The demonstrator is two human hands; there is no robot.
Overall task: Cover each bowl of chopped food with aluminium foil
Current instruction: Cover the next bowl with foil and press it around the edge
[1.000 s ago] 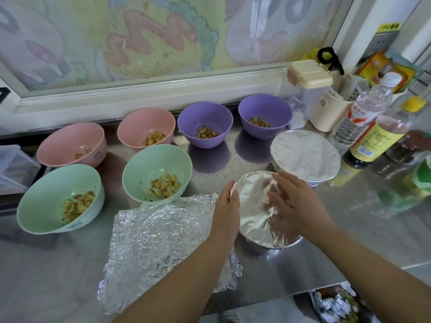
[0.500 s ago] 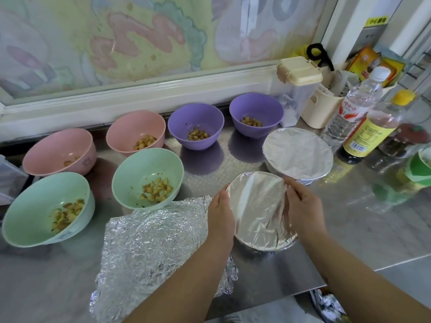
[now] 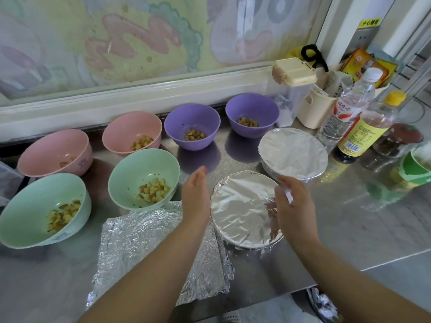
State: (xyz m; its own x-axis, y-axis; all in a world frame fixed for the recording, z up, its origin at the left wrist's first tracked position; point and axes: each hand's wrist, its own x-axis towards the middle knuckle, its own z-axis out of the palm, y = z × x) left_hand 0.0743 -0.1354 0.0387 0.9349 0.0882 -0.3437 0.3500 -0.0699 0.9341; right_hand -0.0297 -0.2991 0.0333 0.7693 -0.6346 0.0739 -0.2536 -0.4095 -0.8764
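Pale green plastic bowl (image 3: 23,217) of chopped yellow food sits open at the lower left, on the grey metal table (image 3: 349,224). Above it is a pink plastic bowl (image 3: 46,148). Next come a second pink bowl (image 3: 126,127) and a second green bowl (image 3: 130,173), both open. A crinkled sheet of aluminium foil (image 3: 144,248) lies flat at the bottom middle. A purple plastic bowl (image 3: 186,120) stands open at the top middle. The left hand (image 3: 196,197) is flat, its fingers straight and holding nothing. It is just beside the round foil-covered bowl (image 3: 242,210) in the middle. Another purple bowl (image 3: 247,108) stands open above. The right hand (image 3: 293,206) hangs over the covered bowl's right edge, with its fingers loosely bent and holding nothing. A second foil-covered bowl (image 3: 292,155) sits to the upper right.
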